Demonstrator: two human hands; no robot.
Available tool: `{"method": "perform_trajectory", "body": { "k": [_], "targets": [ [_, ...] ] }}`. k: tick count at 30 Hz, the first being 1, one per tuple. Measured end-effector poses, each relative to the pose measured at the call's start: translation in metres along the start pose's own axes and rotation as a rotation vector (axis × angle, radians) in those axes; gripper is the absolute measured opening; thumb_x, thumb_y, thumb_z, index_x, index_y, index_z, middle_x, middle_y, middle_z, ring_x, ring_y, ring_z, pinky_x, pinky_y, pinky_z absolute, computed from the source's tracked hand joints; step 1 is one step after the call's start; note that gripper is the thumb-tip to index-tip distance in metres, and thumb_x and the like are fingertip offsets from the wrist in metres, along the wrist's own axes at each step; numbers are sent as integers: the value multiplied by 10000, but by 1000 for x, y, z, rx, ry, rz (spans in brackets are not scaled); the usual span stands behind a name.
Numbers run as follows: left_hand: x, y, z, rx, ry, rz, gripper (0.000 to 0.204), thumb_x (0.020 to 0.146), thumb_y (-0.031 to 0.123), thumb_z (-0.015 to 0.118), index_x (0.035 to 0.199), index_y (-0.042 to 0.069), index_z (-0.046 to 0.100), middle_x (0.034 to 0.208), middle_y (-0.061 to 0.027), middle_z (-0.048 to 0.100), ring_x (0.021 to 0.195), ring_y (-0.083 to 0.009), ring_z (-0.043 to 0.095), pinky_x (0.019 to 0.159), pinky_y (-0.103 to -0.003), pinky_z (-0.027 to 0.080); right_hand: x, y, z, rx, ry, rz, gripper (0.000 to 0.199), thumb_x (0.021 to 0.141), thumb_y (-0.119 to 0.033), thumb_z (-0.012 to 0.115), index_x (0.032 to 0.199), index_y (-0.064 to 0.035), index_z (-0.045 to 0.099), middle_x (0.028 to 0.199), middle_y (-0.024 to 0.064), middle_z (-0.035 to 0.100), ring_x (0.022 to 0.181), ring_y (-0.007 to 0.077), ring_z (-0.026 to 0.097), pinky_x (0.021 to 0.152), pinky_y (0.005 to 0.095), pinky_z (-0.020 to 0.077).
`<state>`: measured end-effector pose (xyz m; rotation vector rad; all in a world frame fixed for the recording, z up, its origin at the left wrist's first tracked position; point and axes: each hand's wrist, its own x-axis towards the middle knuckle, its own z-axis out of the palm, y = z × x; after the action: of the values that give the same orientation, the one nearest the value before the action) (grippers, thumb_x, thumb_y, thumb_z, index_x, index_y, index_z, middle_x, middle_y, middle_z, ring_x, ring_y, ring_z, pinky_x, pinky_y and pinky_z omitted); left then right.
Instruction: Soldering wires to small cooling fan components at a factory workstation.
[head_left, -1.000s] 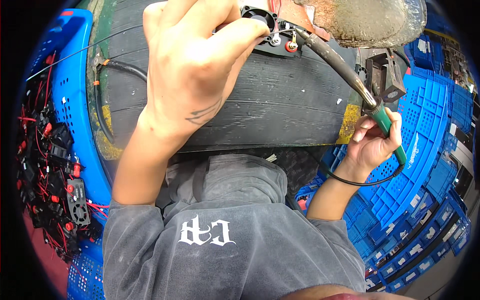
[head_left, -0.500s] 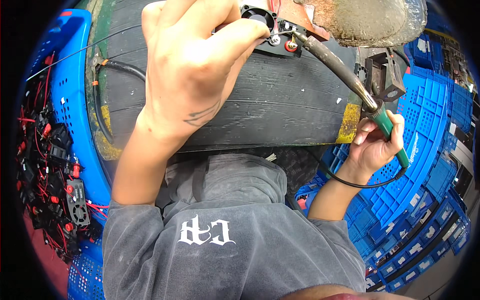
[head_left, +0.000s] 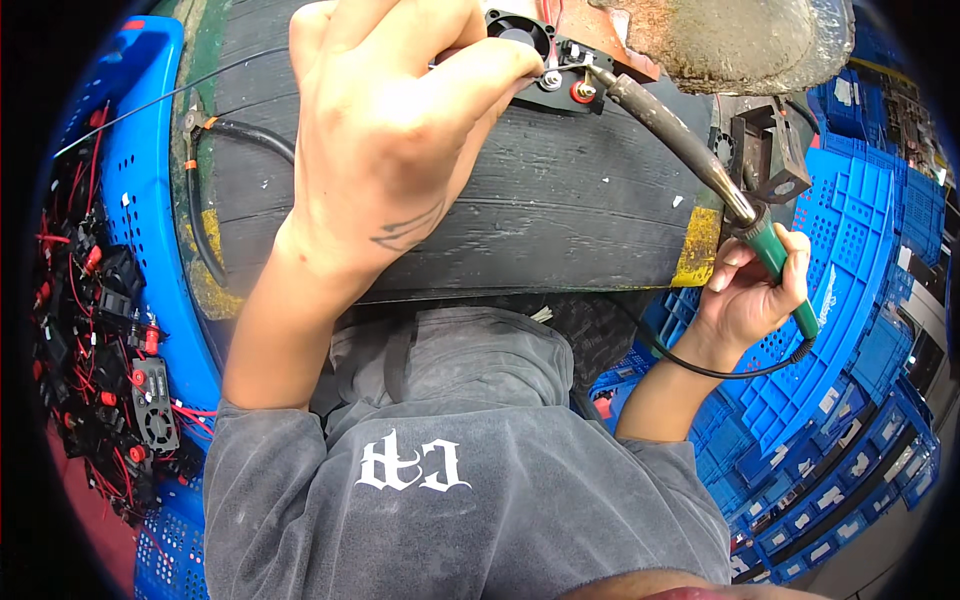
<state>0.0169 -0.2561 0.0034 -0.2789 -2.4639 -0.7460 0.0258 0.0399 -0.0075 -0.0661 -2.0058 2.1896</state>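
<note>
My right hand (head_left: pixel 752 290) grips a soldering iron (head_left: pixel 690 150) by its green handle, with the metal shaft slanting up and to the left. Its tip rests at a small metal terminal on a black panel (head_left: pixel 550 98) at the top of the table. This panel carries a small black fan (head_left: pixel 518 38), metal posts and a red ring. Pinched between thumb and fingers of my left hand (head_left: pixel 395 130) is a thin solder wire (head_left: pixel 568 66), whose end reaches the iron's tip. That hand hides part of the panel's left side.
Side cutters (head_left: pixel 195 130) with black handles lie on the dark table (head_left: pixel 560 220). At left, a blue crate (head_left: pixel 145 200) holds red-and-black wired parts. A metal bracket (head_left: pixel 770 150) stands near the right edge, beside blue crates (head_left: pixel 850 210). A worn, crusted block (head_left: pixel 740 45) sits at the top.
My left hand has shifted very slightly to the right, solder wire still pinched. The iron and panel stay practically where they were.
</note>
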Motion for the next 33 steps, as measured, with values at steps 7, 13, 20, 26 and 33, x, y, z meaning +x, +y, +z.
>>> {"method": "perform_trajectory", "body": {
  "k": [7,13,20,26,33],
  "targets": [
    [0,0,1,11,23,31,295,568,29,784,832,117,686,687,27,485,659,-177,467,650,-328,306,3,3,2,-2,30,2,362,965,-367,442,1012,-43,597,628,129,602,375,168,471,349,232,347],
    [1,1,0,-17,1,11,285,571,34,784,825,120,686,682,30,484,661,-173,468,650,-327,304,2,2,0,9,13,17,359,964,-367,444,1012,-45,597,630,132,603,373,166,469,342,231,346],
    [0,0,1,3,16,34,282,572,37,784,822,121,684,684,28,485,662,-173,469,642,-328,304,0,2,-3,22,11,17,351,961,-363,451,1003,-49,602,648,141,612,377,168,476,334,229,346],
    [0,1,1,14,18,25,289,571,38,785,829,120,685,685,30,485,661,-176,468,642,-328,303,-2,1,1,38,22,20,349,961,-357,455,1003,-44,603,652,142,616,374,168,477,340,231,353],
    [0,1,-2,15,-7,11,294,582,37,784,845,122,685,684,26,485,658,-178,463,652,-330,302,2,4,-1,39,7,14,344,963,-350,453,992,-41,602,649,139,618,373,170,481,353,232,360]
  ]
}}
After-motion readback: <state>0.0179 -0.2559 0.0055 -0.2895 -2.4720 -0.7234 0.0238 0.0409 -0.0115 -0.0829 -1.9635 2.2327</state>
